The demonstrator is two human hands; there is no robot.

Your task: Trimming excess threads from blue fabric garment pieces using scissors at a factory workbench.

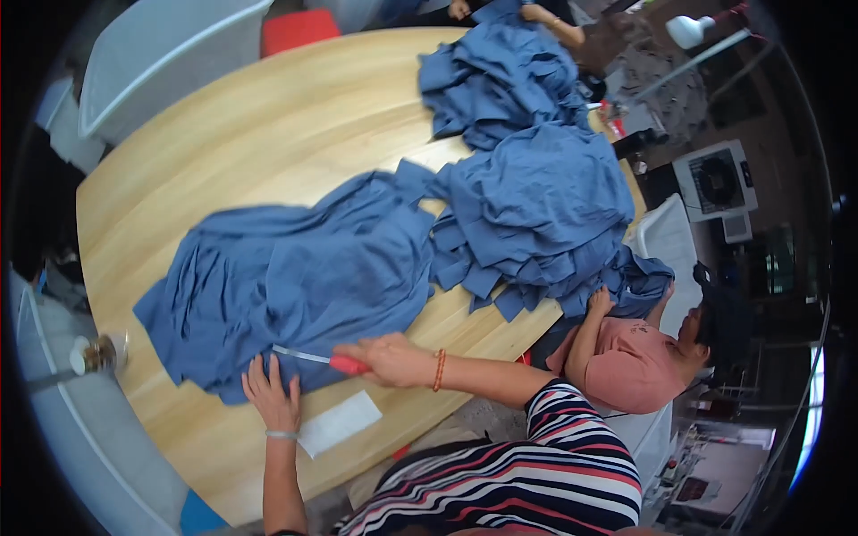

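Note:
A blue garment (304, 268) lies spread and wrinkled over the left part of the wooden table. At its near edge my left hand (273, 397) rests with fingers stretched out, the tips on the cloth. My right hand (398, 360) is closed round a red-handled tool (347, 364) with a narrow silver blade. The blade lies over the cloth, its tip just beside my left fingertips. Whether it is a pair of scissors I cannot make out. Below the garment, next to my left wrist, is a white paper slip (341, 423).
To the right a big heap of blue garments (536, 196) touches the spread one, with another pile (500, 76) behind it. A person in a pink shirt (630, 366) handles blue cloth at the right; another person's hands (541, 12) reach the far pile. White tubs (170, 54) flank the wooden table (223, 112).

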